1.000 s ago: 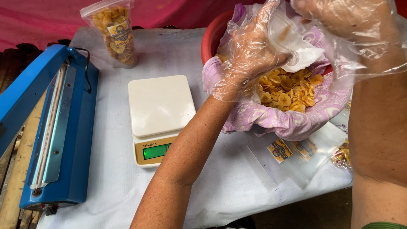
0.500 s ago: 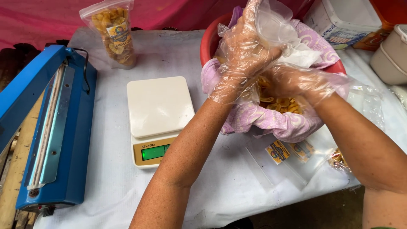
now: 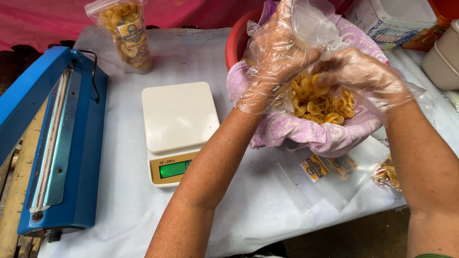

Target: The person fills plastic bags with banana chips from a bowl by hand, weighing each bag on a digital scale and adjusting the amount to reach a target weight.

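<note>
Compared with a second ago, when the right hand was raised high at the right edge of the view, it has been brought down over the red basin (image 3: 237, 40), and the view has been shifted so that a white box (image 3: 392, 19) and a grey container (image 3: 442, 59) at the far right are now taken in; judged from this, the work is at the filling stage, with chips being gathered for the pouch. The white-clothed counter (image 3: 239, 210) is occupied on the left by a blue heat sealer (image 3: 62, 143), set lengthwise from near to far. The basin, at the far middle, is lined with a lilac cloth (image 3: 315, 136) and heaped with yellow banana chips (image 3: 325, 102), thin, curled and dry-looking. A white kitchen scale (image 3: 178, 126) with a lit green display is placed just left of the basin, its platform bare. A filled bag of chips (image 3: 125, 33) is stood at the far left. Flat labelled pouches (image 3: 334, 169) are laid near the basin's front. A clear empty pouch (image 3: 311, 21) is held over the basin: it is gripped by the gloved left hand (image 3: 275, 57), fingers closed round its mouth, while the gloved right hand (image 3: 366, 79) is curled over the chips, and whether anything is held in it cannot be told
</note>
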